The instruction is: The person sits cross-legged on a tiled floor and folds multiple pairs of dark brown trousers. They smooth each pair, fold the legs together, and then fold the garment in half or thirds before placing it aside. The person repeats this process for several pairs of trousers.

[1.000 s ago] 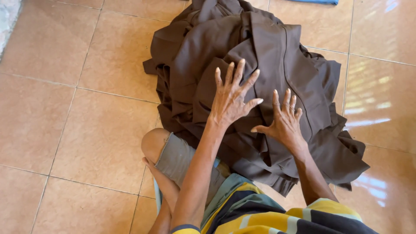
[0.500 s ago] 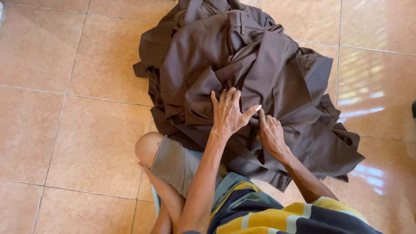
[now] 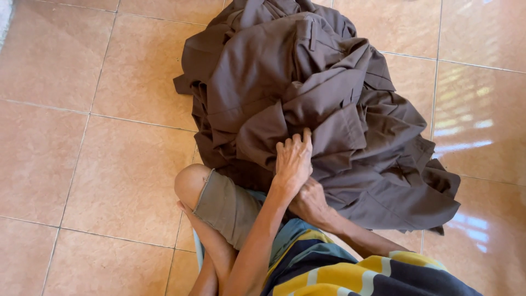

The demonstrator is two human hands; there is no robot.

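A big heap of dark brown garments (image 3: 307, 82) lies on the tiled floor in front of me. My left hand (image 3: 293, 161) rests on the near side of the heap, its fingers curled into a fold of the brown cloth. Just below it, my right hand (image 3: 310, 201) is partly covered by my left wrist; its fingers are tucked into the heap's near edge and closed on the cloth. My bent left knee (image 3: 190, 183), in grey-green shorts, touches the heap's near left edge.
Glossy orange-tan floor tiles (image 3: 93, 164) surround the heap, with bright window glare at the right (image 3: 466, 126). My striped yellow, blue and dark shirt (image 3: 350, 274) fills the bottom edge. A pale mat corner (image 3: 4, 16) shows at the top left.
Both hands were spread flat on top of the heap. They have drawn back toward me, come together and closed on the cloth, and the heap is bunched higher.
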